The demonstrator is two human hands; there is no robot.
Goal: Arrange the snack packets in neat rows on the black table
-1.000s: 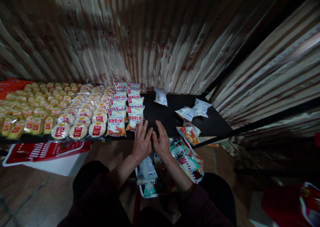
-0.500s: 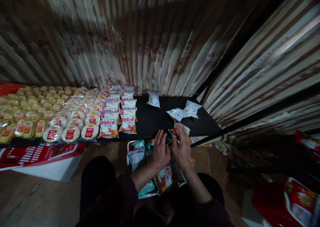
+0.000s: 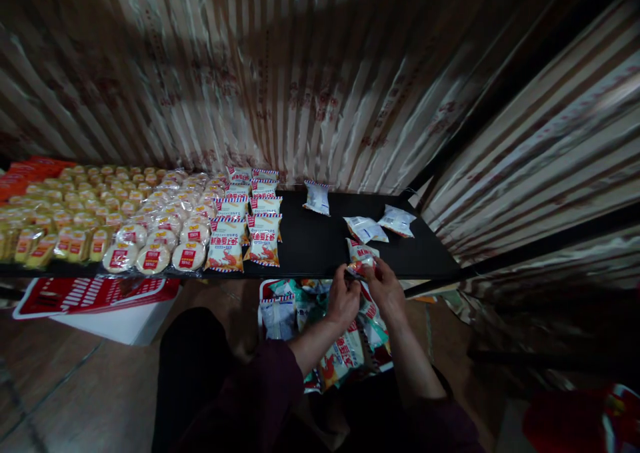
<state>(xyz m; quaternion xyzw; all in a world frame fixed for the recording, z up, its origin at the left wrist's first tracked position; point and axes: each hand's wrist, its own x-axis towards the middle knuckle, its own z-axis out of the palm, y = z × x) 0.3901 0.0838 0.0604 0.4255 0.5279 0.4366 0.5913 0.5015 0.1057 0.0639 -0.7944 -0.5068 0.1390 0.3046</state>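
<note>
At the front edge of the black shelf (image 3: 310, 243), my left hand (image 3: 344, 300) and my right hand (image 3: 387, 292) are closed on a small snack bag (image 3: 356, 266) with red and orange print. My fingers cover part of it. Right behind it lies a white bag (image 3: 360, 249) with red lettering; whether the two touch I cannot tell. Two pale bags, one silvery (image 3: 366, 229) and one beside it (image 3: 397, 220), lie flat further back. Another bag (image 3: 317, 198) rests near the rear edge. Below my hands is a basket (image 3: 261, 316) of assorted snack bags.
Left on the shelf, squid-and-shrimp snack bags (image 3: 264, 240) stand in two columns, beside wrapped round crackers (image 3: 156, 258) and small yellow packs (image 3: 73, 243). A red carton (image 3: 100, 300) sits under the shelf. Striped sheeting (image 3: 300, 106) hangs behind; a dark post (image 3: 450, 146) rises at right.
My hands have gone from spread fingers over the shelf edge to closed around a snack bag. The pale bags at right now lie further apart. The view has shifted slightly.
</note>
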